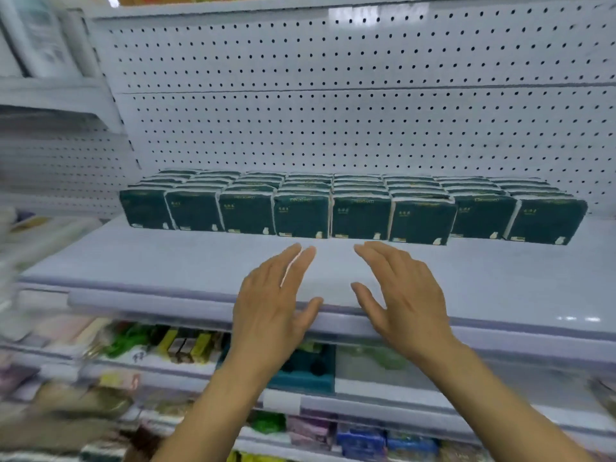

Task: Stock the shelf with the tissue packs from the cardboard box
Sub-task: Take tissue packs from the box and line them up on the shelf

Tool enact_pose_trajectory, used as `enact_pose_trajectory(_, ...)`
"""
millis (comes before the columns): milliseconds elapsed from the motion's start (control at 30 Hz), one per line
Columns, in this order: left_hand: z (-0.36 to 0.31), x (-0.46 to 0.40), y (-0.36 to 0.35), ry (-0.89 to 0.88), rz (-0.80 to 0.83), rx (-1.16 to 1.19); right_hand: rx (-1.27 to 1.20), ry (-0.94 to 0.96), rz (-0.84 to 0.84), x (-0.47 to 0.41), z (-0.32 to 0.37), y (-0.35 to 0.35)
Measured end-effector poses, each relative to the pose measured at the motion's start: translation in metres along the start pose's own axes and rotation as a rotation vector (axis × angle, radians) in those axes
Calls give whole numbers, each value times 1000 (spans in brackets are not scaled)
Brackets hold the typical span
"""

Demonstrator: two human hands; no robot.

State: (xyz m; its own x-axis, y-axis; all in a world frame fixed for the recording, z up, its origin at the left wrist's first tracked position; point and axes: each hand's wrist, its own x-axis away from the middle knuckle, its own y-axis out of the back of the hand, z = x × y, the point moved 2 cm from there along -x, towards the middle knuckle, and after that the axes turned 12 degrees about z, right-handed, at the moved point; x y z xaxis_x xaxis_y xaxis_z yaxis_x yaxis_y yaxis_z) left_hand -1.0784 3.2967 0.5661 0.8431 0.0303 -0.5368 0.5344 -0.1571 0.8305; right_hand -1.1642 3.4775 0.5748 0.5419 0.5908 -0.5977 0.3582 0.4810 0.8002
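Nearest, the left hand [273, 305] and right hand [405, 303] reach out with straight fingers, palms facing each other, grasping nothing, above the front of the pale grey metal shelf [166, 261]. Just beyond the fingertips, dark green plastic-wrapped tissue packs [360, 218] stand in eight columns, perhaps four or five deep, near the white pegboard back panel [333, 121].

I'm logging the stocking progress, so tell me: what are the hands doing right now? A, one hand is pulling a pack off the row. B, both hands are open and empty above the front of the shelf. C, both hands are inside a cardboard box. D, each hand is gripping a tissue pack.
B: the left hand and right hand show straight fingers holding nothing, over the bare front of the shelf, short of the row of dark green tissue packs.
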Motion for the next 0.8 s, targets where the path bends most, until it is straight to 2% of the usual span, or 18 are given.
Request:
enact_pose_trajectory(200,49,96,26,101,54,-132,-104,148,88,19,82,-31)
enact_pose_trajectory(367,117,165,46,278,160,-271,-95,272,212,20,172,-70)
enact_pose_trajectory(800,353,355,94,494,517,-215,-177,178,491,27,417,-214)
